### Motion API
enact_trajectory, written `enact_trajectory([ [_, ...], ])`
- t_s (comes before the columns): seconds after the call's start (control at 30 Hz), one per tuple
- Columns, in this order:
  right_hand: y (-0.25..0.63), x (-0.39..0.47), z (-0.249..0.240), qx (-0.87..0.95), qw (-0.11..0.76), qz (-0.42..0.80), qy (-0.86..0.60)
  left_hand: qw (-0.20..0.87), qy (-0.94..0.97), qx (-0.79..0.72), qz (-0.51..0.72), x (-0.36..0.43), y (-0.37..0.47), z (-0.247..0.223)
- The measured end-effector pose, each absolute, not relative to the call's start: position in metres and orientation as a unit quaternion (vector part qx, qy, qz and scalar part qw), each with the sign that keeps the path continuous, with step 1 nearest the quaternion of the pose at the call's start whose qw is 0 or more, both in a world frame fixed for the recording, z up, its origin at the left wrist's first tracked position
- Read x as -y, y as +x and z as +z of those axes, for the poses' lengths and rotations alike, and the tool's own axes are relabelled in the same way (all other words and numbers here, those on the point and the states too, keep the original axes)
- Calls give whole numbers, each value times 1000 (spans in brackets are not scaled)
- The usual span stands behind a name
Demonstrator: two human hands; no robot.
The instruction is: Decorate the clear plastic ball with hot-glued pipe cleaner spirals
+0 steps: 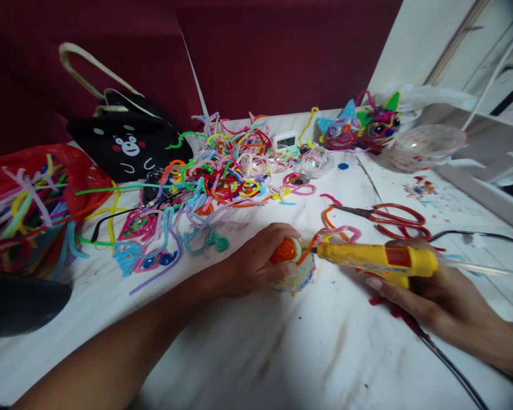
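My left hand [256, 256] is closed around a small clear ball [297, 280] that has an orange pipe-cleaner coil [284, 250] with a pale green rim on it. From this ball a loose orange pipe cleaner [310, 246] runs up to the right. A yellow hot glue gun [367, 259] is gripped in my right hand [436, 290], its nozzle pointing left at the coil's edge. Whether the nozzle touches the ball I cannot tell. A clear glue stick [483, 267] sticks out of the gun's back end.
Red-handled scissors [399, 219] lie behind the glue gun. A tangled heap of pipe cleaners [226, 165] covers the back middle, with a small digital clock [285, 141] beside it. Left are a black bag [123, 136] and a red bag [81, 171]. Finished decorated balls [342, 131] and a plastic bowl [427, 148] stand back right.
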State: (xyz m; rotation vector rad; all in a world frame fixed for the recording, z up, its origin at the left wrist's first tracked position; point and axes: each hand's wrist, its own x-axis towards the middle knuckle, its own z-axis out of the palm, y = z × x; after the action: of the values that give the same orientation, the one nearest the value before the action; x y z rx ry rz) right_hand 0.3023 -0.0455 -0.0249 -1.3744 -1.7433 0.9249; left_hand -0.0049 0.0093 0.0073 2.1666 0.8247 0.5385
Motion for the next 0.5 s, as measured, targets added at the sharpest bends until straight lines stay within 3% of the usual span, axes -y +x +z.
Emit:
enact_trajectory([
  [0.2, 301, 48, -20, 681, 344, 367, -533, 377, 836, -341, 206, -7, -4, 13],
  [0.5, 295, 48, -6, 747, 376, 276, -473, 367, 844, -326, 217, -8, -4, 11],
])
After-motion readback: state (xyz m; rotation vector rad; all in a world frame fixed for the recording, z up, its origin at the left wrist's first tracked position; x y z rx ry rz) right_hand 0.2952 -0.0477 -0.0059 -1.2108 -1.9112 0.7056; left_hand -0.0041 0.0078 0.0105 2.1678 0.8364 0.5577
